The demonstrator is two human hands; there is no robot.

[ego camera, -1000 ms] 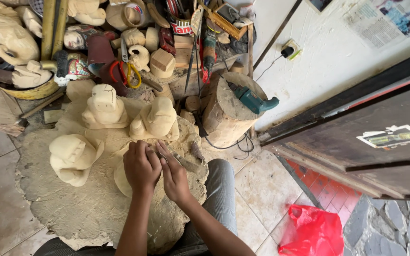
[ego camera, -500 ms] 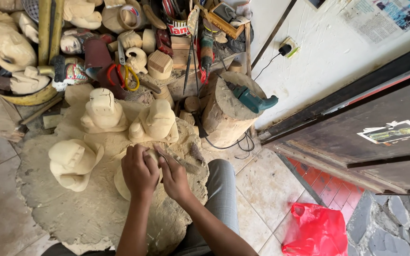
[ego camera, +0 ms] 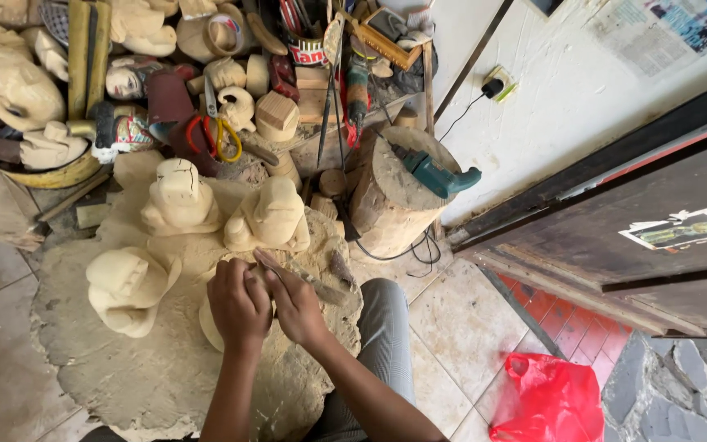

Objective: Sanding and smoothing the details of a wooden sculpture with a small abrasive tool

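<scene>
**Carving on a floor thick with sawdust**

You sit on a tiled floor (ego camera: pixel 460 327), and where you work it lies under a wide bed of pale sawdust (ego camera: pixel 132 368). To your right a white wall (ego camera: pixel 566 98) carries a socket with a plug, and a dark wooden door (ego camera: pixel 615 221) leans along it. A red plastic bag (ego camera: pixel 550 405) lies on the tiles by the door. A log stump (ego camera: pixel 390 205) stands just ahead with a teal power tool (ego camera: pixel 435 173) resting on top. Beyond it, shelves and the floor are crowded with pale wooden figures, blocks and hand tools.

Your left hand (ego camera: pixel 239 304) is curled closed over a pale wood carving (ego camera: pixel 206 315), which rests in the sawdust close in front of your knee. Your right hand (ego camera: pixel 296 304) is closed around a thin chisel (ego camera: pixel 314 286), whose tip meets the carving beside your left fingers.

Both hands cover most of the carving, so its shape cannot be made out. Three rough pale figures (ego camera: pixel 182 196) stand near it. The clutter at the top edge is cut off.
</scene>
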